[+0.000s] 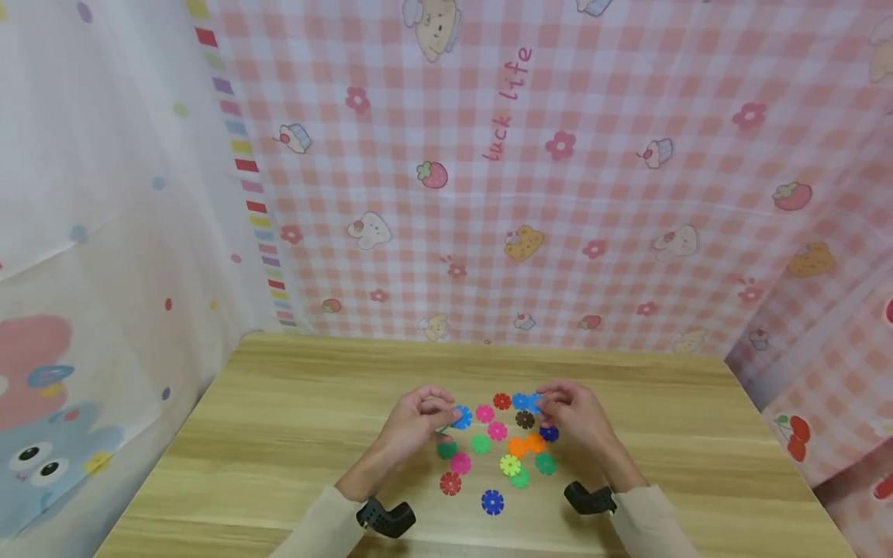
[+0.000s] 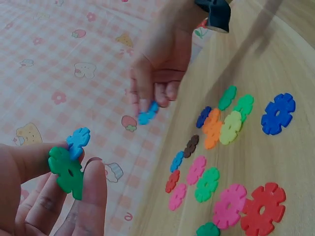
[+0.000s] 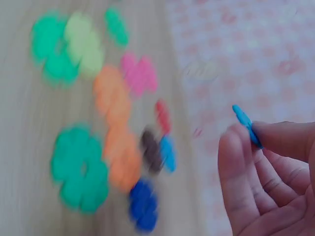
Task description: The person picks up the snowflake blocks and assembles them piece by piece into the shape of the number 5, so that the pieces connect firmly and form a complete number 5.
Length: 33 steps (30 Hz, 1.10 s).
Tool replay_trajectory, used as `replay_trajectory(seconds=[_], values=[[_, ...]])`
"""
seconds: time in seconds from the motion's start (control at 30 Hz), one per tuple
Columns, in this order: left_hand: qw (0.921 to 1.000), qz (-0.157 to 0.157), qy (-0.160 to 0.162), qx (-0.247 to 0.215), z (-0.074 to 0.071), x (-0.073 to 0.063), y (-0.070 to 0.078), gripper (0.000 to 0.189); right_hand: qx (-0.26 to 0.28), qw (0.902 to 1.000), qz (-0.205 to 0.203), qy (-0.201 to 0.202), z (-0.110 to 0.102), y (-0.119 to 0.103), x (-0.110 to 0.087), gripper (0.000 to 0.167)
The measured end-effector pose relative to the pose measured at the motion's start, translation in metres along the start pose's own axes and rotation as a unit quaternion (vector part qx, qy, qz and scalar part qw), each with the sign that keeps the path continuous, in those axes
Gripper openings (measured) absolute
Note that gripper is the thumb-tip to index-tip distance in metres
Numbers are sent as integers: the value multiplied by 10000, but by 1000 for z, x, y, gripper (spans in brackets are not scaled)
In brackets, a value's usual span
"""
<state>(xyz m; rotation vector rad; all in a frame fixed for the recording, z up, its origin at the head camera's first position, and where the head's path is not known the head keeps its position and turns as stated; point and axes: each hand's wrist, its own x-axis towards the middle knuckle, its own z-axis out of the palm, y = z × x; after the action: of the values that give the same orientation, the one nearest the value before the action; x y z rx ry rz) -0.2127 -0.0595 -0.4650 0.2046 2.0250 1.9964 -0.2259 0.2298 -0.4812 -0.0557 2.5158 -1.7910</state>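
My left hand (image 1: 417, 417) pinches a green snowflake building disc (image 2: 61, 167) between thumb and fingers. A light blue disc (image 2: 78, 138) is joined to it at an angle and sticks out past the fingertips. Opposite, my right hand (image 1: 574, 415) holds a single blue disc (image 3: 242, 118) by its edge between thumb and forefinger. Both hands are raised over the table, apart from each other, with loose discs between and below them. In the right wrist view, the table discs are blurred.
On the wooden table (image 1: 279, 434) lie several loose discs, among them a dark blue one (image 1: 492, 502) nearest me, a red one (image 1: 450, 483) and a brown one (image 1: 525, 419). Two orange discs (image 3: 110, 93) lie close together. A checked cloth (image 1: 446, 232) hangs behind the table.
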Motion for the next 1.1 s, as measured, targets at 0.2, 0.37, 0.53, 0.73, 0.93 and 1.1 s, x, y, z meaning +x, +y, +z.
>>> replay_trajectory(seconds=[0.2,0.37,0.53,0.73,0.93,1.1], values=[[9999,-39,53,-144,4,3,2,25,714,9955,-152,-597,11,-29,-11,28],[10000,57,54,-24,9,3,5,28,926,9914,-176,-907,20,-44,-16,31],[9996,136,75,235,12,2,8,28,1159,9871,-104,-1099,29,-51,-19,31],[9961,429,113,769,15,1,10,25,1523,9833,225,-971,39,-57,-22,30],[9922,615,167,1070,16,0,10,26,1570,9844,359,-713,46,-59,-25,27],[9894,877,60,1152,16,-1,10,21,1482,9859,406,-656,48,-59,-25,25]])
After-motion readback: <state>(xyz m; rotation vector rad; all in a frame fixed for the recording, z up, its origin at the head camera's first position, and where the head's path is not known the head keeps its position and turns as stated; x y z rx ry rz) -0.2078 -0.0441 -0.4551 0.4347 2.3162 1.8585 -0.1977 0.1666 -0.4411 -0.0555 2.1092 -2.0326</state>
